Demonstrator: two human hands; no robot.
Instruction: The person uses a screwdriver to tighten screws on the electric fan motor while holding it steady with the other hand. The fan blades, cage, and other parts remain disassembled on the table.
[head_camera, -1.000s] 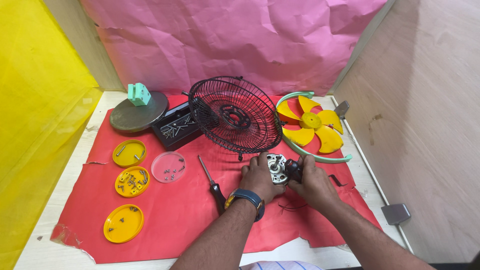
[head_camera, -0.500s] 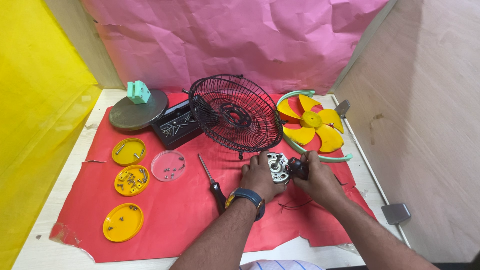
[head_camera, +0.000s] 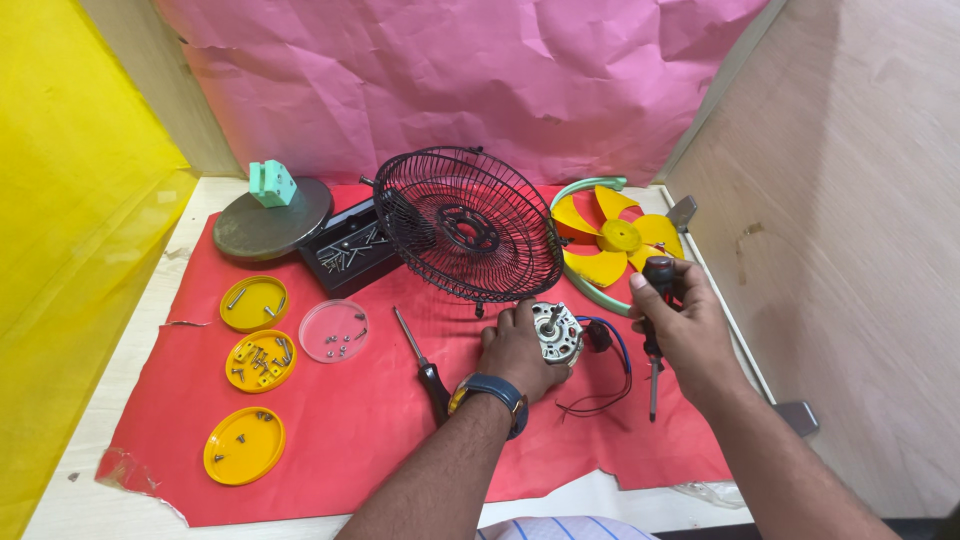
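Fingers of left hand (head_camera: 515, 350) were clamped round small silver metal fan motor (head_camera: 556, 332) w/ trailing blue, red & black wires (head_camera: 610, 372), resting on red paper mat (head_camera: 350, 420). Motor looked dense, rigid; best gripped by casing, not wires. Right hand (head_camera: 690, 335) was wrapped tight on black-handled screwdriver (head_camera: 655, 330), tip pointing down.

motor (head_camera: 556, 332) before grille (head_camera: 462, 226), screwdriver (head_camera: 424, 363) left

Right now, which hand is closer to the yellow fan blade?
Right. The right hand, gripping a screwdriver, is just below the yellow fan blade, nearly at its edge. The left hand sits farther away, lower and to the left, holding the small motor.
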